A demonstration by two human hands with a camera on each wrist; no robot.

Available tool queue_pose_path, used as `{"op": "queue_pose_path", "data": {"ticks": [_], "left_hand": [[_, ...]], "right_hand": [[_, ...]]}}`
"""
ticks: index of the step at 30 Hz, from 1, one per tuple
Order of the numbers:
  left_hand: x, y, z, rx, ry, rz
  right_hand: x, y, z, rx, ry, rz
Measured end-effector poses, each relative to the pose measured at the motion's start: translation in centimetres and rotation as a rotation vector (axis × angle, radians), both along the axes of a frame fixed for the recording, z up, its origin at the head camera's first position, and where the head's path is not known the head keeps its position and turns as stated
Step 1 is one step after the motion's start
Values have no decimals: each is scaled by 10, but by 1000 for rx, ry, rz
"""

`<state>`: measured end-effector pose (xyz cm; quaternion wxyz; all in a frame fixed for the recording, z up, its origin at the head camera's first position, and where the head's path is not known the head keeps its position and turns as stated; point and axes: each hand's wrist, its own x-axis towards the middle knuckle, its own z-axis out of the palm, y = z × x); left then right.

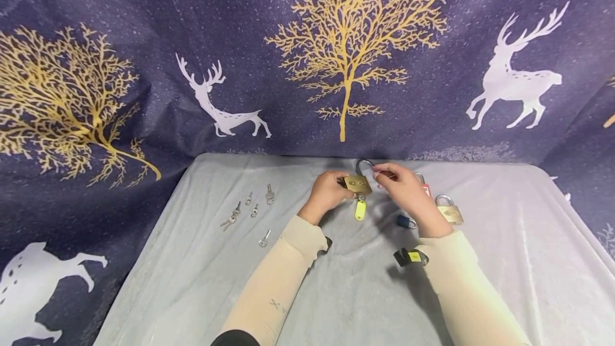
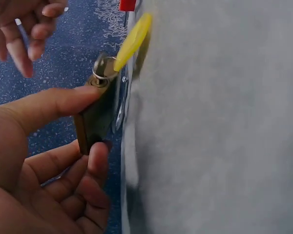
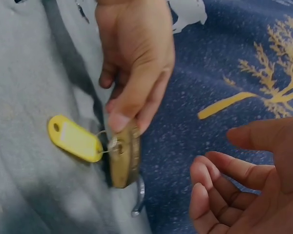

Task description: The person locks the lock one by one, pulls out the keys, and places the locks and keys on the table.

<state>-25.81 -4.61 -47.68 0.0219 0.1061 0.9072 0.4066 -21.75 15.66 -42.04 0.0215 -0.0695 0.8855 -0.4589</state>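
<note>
My left hand [image 1: 329,194] holds a brass padlock [image 1: 359,185] above the far part of the table, thumb on one edge and fingers on the other. The padlock's shackle [image 1: 363,163] is sprung up from the body. In the left wrist view, a key [image 2: 105,66] sits in the keyhole, with a yellow key tag [image 2: 133,43] on its ring. My right hand [image 1: 405,188] is beside the shackle. Seen from the right wrist, the right hand [image 3: 249,180] has its thumb and loosely bent fingers apart, nothing between them, a gap away from the padlock [image 3: 124,163].
On the grey cloth-covered table [image 1: 192,292], several loose keys [image 1: 270,194] lie at left. Near my right forearm are another brass padlock [image 1: 450,211], a dark blue padlock [image 1: 406,221] and a partly hidden red one [image 1: 426,190]. A patterned curtain [image 1: 307,143] hangs behind the table's far edge.
</note>
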Motion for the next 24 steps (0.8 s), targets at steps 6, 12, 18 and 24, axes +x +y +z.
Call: {"op": "queue_pose_path", "data": {"ticks": [6,12,18,24], "left_hand": [[5,-2,10,5,-35,6],[15,-1,27,19,-32,-31],[28,0,42,44,-47,-66],[37,-4,46,112,-34,-101]], "right_hand": [[-6,-2,-13,-13,-14,-26],[-9,-3,-23,-35,-72,-42],[-7,-7,-21,-124,-130,-43],[-4,-11,-11,-110,-100,-37]]}}
